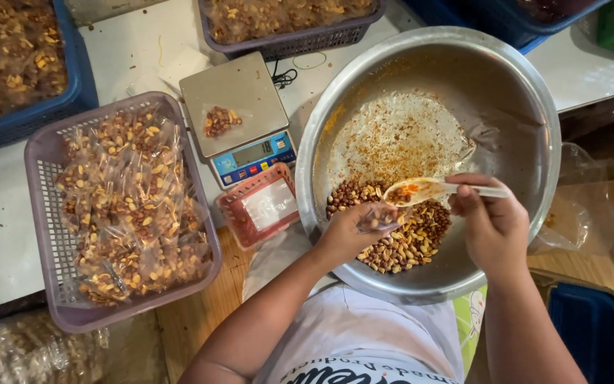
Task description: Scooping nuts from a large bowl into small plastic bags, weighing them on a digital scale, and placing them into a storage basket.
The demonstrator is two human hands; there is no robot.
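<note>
Scene: a person packs a spiced peanut mix at a crowded white table (136,53), seen from a head cam looking down.
Left hand: the left hand (353,231) is closed round a small clear bag (380,215), held mouth-up just over the nut pile inside the bowl.
Right hand: the right hand (492,220) grips the handle of a pale plastic spoon (421,190); the spoon's bowl sits right at the bag's mouth, w/ a little orange seasoning and few nuts in it.
Bowl: the big steel bowl (534,107) hangs over the table's near edge, toward the person's lap. It looks mostly emptied: only a small heap of peanut mix (406,242) is left at its near side, w/ crumbs and spice dust across the rest.
Done so far: the purple basket (37,153) at the table's left side is heaped w/ filled bags; more filled bags sit in a blue crate (79,92) at the far-left corner and a second purple basket (300,43) at the far edge.
Scale: a digital scale (239,107) sits between basket and bowl w/ a small sample of nuts on its pan, apart from the bag in hand.
Also: a small red basket (239,206) lies by the scale's near side.
Judgement: approx. the last few bags remain; the bag in hand isn't yet weighed.
</note>
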